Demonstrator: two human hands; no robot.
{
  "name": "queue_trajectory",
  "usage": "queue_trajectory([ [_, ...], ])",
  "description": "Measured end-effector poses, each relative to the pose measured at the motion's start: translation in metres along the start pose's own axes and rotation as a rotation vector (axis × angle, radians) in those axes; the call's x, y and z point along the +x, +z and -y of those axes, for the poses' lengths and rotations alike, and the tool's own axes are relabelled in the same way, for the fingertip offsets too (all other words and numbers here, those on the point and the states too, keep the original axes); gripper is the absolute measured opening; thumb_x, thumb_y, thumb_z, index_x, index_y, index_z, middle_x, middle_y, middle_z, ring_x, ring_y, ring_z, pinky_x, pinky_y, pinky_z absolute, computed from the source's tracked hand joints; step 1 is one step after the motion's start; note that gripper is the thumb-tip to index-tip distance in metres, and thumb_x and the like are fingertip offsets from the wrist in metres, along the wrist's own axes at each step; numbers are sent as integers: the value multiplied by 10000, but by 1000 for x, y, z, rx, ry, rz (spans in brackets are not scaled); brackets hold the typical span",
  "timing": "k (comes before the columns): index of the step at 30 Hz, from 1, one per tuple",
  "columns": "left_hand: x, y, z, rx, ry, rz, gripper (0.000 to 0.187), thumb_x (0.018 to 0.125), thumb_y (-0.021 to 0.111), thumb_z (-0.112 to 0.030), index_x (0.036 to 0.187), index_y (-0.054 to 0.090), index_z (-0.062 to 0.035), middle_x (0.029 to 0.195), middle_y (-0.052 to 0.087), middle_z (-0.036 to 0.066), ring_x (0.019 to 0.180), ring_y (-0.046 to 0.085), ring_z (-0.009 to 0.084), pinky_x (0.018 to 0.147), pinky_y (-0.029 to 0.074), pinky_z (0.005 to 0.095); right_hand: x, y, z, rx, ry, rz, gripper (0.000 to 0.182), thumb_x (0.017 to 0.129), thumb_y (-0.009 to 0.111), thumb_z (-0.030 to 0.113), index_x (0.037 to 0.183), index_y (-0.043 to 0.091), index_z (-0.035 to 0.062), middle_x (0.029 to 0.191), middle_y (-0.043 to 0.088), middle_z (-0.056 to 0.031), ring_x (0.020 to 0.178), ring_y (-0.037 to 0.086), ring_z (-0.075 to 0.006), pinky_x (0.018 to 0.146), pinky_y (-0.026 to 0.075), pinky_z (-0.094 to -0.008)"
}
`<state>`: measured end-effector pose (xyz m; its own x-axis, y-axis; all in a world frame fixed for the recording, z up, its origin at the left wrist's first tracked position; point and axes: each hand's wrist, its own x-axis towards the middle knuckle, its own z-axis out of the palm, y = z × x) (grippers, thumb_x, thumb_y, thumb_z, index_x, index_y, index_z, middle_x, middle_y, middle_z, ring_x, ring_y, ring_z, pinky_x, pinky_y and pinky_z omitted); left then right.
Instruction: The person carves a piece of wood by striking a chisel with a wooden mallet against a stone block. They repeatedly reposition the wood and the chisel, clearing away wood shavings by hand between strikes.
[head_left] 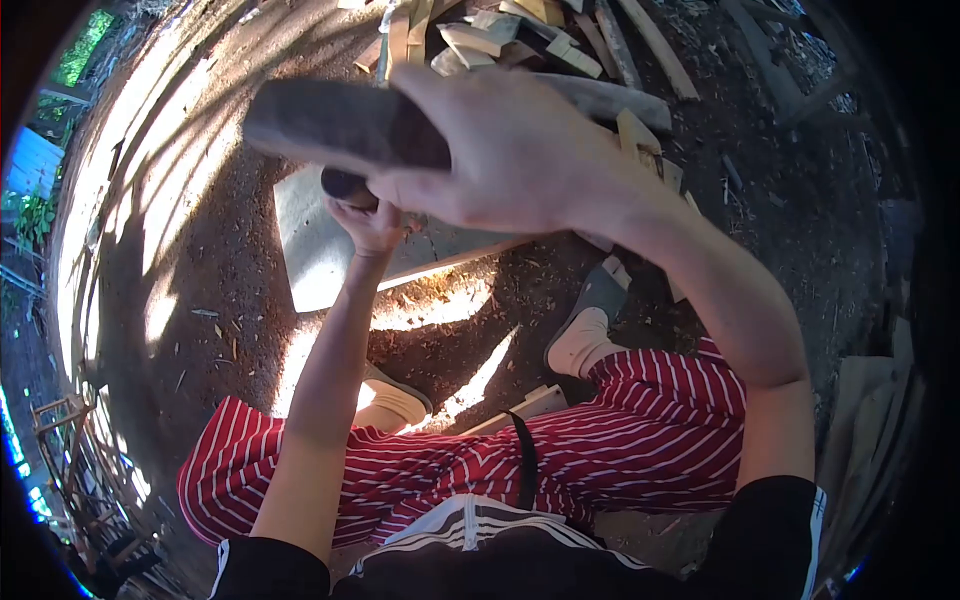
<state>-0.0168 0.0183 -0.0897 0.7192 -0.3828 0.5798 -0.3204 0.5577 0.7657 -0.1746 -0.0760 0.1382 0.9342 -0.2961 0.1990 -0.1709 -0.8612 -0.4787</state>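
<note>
My right hand (510, 150) is raised near the camera and closed around a thick, dark piece (340, 122) like a wooden block or club, smeared by motion. Lower down, my left hand (370, 228) is closed around a dark, round-ended handle (347, 186). What that handle belongs to is hidden behind my right hand and the block. Beneath both hands lies a flat, pale board (310, 245) on the ground, partly covered by my right arm.
Split wood pieces (480, 40) lie heaped beyond the board, with a thick log (610, 100) among them. My slippered foot (590, 320) is right of the board. A short wood piece (540, 402) lies by my legs. More planks (865, 420) stand at the right.
</note>
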Motion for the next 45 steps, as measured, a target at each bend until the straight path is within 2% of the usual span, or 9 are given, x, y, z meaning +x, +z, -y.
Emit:
queue_trajectory([
  [3,-14,-12,7,127,-465,-28,933,636,851,-292,1328,298,1,1214,530,152,951,629,190,823,536,330,5,-13,14,317,-46,-163,648,799,675,464,1154,541,-61,785,690,-194,752,714,-325,719,576,-393],
  [6,-13,-69,92,970,609,610,865,652,829,-267,1308,324,-18,1159,524,161,1089,560,179,900,475,397,-2,7,9,325,-157,-398,627,784,670,457,1128,562,-56,814,697,-182,744,710,-326,719,566,-411],
  [9,-3,-16,18,538,245,310,827,693,809,-213,1311,288,-42,1128,517,160,1079,540,191,906,459,414,-7,-13,8,-74,83,200,615,840,685,458,1176,528,-33,740,660,-126,657,666,-261,652,542,-353],
  [15,4,-25,34,210,-124,213,745,742,806,-178,1279,307,-48,1154,549,133,930,616,169,841,519,335,-16,-5,7,39,-77,-245,586,776,685,467,1130,564,17,737,691,-138,605,681,-338,627,556,-421],
  [17,15,-14,14,-552,-911,-308,700,709,860,-271,1186,416,-17,1128,559,102,916,610,160,829,518,321,-23,26,-5,-1,54,-68,646,826,670,528,1121,542,-31,732,671,-127,562,645,-296,593,539,-402],
  [21,24,-84,61,-10,-219,721,919,704,854,-418,1299,293,1,1112,517,91,1026,525,165,888,453,326,-11,-11,6,244,70,-126,607,813,686,491,1114,548,-17,725,668,-144,621,681,-291,574,535,-395],
  [24,-17,-38,97,655,156,31,884,715,832,-369,1289,269,-1,1079,514,92,1044,498,157,908,421,330,-15,-5,9,154,82,-202,608,794,640,520,1125,583,12,755,692,-145,668,701,-312,681,558,-430],
  [25,13,3,-5,5,-410,-36,811,713,799,-313,1259,300,21,1061,516,94,1030,496,171,911,403,339,-13,10,2,-181,110,-39,634,786,636,539,1125,579,6,766,694,-137,696,703,-314,731,547,-449],
  [45,91,8,-77,328,-602,175,151,860,694,-158,869,580,-60,587,540,23,378,425,67,352,315,237,-45,157,-141,245,894,110,947,773,594,639,1445,358,15,1227,616,-258,1170,584,-395,980,464,-449],
])
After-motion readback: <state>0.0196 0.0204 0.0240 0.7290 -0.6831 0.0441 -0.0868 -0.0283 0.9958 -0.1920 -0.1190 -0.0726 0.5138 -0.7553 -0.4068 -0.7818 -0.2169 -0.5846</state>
